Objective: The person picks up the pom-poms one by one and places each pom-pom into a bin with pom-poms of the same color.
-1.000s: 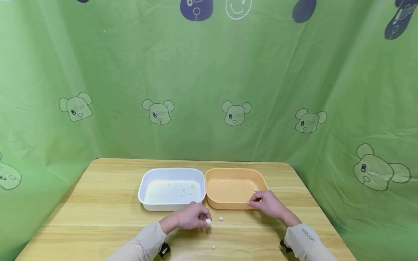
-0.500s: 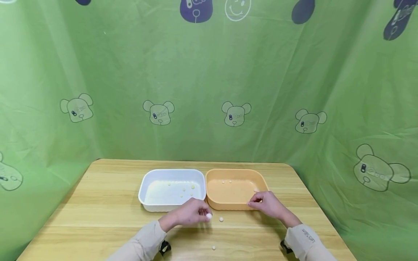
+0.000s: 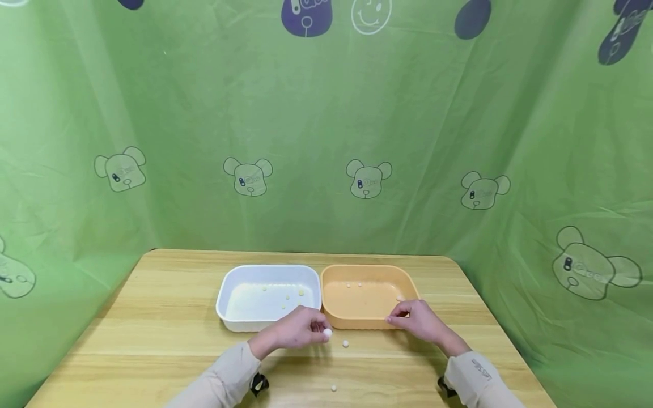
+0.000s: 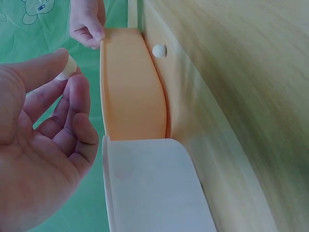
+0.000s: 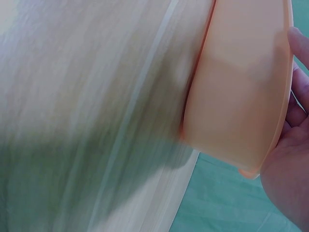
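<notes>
My left hand pinches a small white ball between thumb and fingertips, just in front of the bins and above the table. The left wrist view shows that ball at the fingertips. At the near right of the orange plastic bin, my right hand holds the near rim, thumb outside and fingers over the edge. Inside that bin lie several small white balls, one partly hidden by the hand. Several small yellowish balls lie in the white plastic bin beside it.
Two white balls lie loose on the wooden table: one ball before the orange bin, a smaller ball nearer the front. A green printed curtain surrounds the table's back and sides.
My left hand has risen slightly and shifted toward the bins, still pinching the white ball. The right hand stays at the orange bin's rim.
</notes>
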`<state>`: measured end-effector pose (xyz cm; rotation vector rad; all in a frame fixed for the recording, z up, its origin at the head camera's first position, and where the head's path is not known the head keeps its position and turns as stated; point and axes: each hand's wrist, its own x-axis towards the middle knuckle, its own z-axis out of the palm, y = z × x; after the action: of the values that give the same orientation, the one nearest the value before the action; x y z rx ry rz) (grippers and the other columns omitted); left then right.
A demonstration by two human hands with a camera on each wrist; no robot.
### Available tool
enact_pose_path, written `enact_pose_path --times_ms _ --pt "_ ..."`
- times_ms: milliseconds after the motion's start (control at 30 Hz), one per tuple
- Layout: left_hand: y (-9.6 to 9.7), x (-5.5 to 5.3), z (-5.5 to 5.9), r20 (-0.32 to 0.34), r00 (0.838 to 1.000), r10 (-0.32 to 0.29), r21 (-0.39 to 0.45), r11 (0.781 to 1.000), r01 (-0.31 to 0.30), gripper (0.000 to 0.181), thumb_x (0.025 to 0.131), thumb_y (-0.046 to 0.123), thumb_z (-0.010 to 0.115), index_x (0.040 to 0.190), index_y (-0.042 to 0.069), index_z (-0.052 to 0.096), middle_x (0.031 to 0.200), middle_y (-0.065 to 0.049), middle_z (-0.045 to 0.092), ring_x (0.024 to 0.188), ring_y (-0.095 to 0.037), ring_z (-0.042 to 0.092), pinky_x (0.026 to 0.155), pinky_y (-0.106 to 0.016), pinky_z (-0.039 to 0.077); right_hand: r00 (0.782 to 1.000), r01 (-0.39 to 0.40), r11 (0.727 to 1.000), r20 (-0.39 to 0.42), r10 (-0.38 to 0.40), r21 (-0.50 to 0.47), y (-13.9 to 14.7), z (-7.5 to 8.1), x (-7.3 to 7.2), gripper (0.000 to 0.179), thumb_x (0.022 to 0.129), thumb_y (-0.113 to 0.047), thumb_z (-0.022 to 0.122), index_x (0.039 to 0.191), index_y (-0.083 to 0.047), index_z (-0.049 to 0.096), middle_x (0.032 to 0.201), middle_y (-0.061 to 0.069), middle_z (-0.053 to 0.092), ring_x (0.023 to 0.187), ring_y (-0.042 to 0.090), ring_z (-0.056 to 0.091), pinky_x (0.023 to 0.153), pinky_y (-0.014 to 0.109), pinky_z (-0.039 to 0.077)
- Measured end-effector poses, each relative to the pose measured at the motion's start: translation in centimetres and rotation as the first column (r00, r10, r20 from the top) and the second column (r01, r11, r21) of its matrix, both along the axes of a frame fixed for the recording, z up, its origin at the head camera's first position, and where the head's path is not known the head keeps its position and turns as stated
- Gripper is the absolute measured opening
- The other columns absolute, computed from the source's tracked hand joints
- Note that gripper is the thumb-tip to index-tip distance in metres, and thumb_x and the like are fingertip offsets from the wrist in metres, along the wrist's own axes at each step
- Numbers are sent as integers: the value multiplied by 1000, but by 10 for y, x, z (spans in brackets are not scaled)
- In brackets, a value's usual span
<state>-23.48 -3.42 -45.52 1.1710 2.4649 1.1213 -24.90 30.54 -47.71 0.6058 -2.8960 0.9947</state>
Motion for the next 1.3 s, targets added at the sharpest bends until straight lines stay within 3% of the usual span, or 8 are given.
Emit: enact_pose_path --times_ms 267,600,833,1300 --pt "3 -2 2 7 1000 5 2 1000 -5 4 85 15 69 89 13 69 75 14 58 70 0 54 67 -18 47 1000 -3 1000 -15 3 16 0 0 0 14 85 -34 70 77 -22 70 73 -16 63 70 4 54 71 25 46" --pt "5 -3 5 -14 1000 13 13 1000 -13 6 85 15 70 90 12 70 77 14 59 72 0 54 69 -18 46 1000 3 1000 0 -3 7 0 0 0 16 85 -34 71 77 -21 71 73 -15 63 70 5 55 67 25 46" --pt "8 -3 7 -12 1000 22 12 1000 -22 6 85 15 69 91 14 70 77 14 59 72 0 54 69 -18 46 1000 5 1000 1 -5 15 0 0 0 16 85 -35 70 77 -21 71 73 -16 63 70 5 56 74 27 47" --pt "15 -10 14 2 998 59 50 997 -59 7 86 16 70 92 13 70 78 13 61 74 -2 55 73 -21 46 1000 4 1000 4 -4 4 0 0 0 16 85 -34 70 77 -20 71 72 -15 63 70 6 55 69 26 46"
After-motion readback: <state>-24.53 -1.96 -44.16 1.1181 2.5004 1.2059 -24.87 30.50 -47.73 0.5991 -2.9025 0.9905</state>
